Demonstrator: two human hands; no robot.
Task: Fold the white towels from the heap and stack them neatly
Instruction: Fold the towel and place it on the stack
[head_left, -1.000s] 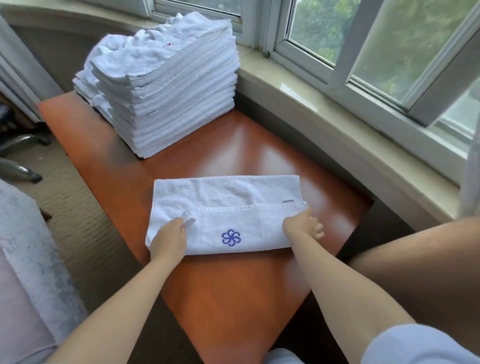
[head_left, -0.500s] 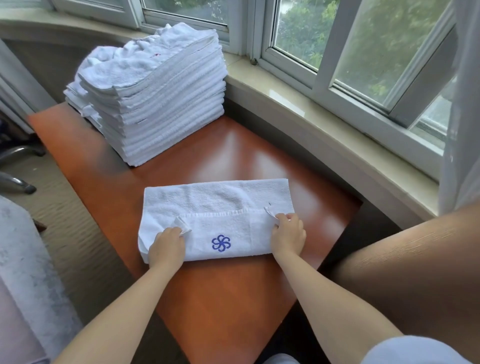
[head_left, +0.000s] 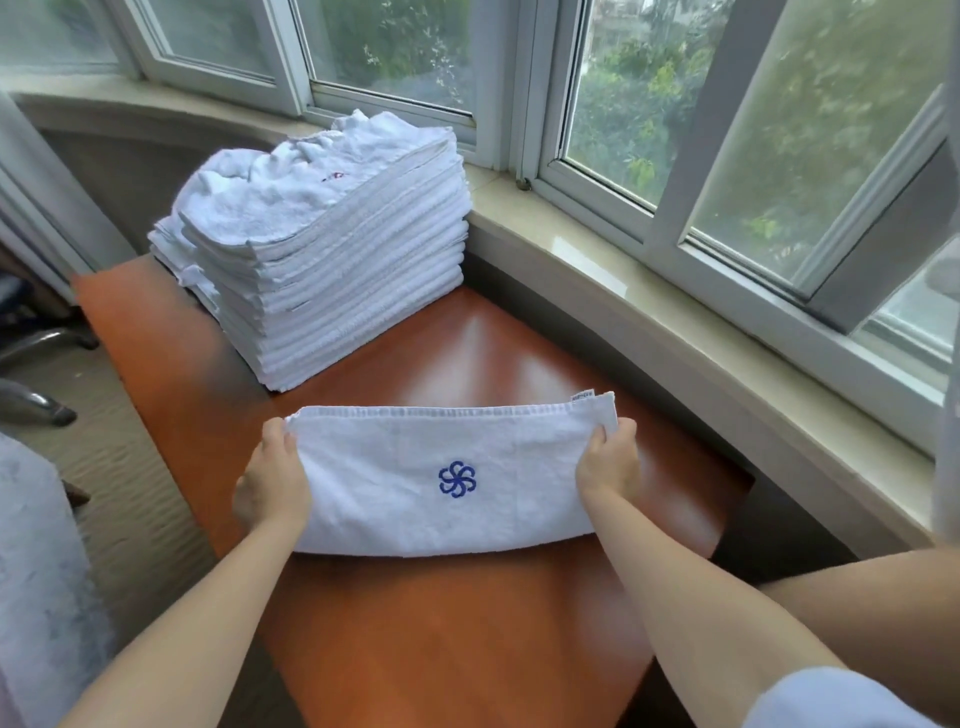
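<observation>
— Since half a second ago both hands have carried the near flap up and over, so the white terry towel with the blue pinwheel emblem (head_left: 447, 480) is now a narrower band, its hemmed edges lined up on the far side.

— Where does it sit?

— On the glossy red-brown wooden table (head_left: 467, 639), in front of the tall stack of folded white towels (head_left: 332, 260) by the pale window sill (head_left: 675, 312). The left hand (head_left: 272, 480) grips one short end, the right hand (head_left: 608, 462) the other, fingers curled and pinching the doubled cloth.

— How will it handle?

— Light and limp, I'd judge; it sags wherever it isn't held. Best taken at the corners of the hemmed edge, so the layers stay together.

— Anything you can't see?

— The heap itself, perhaps the pale mass cut off at left. The small label (head_left: 583, 395) at the far right corner is unreadable, and the fingertips are tucked under the cloth.
</observation>
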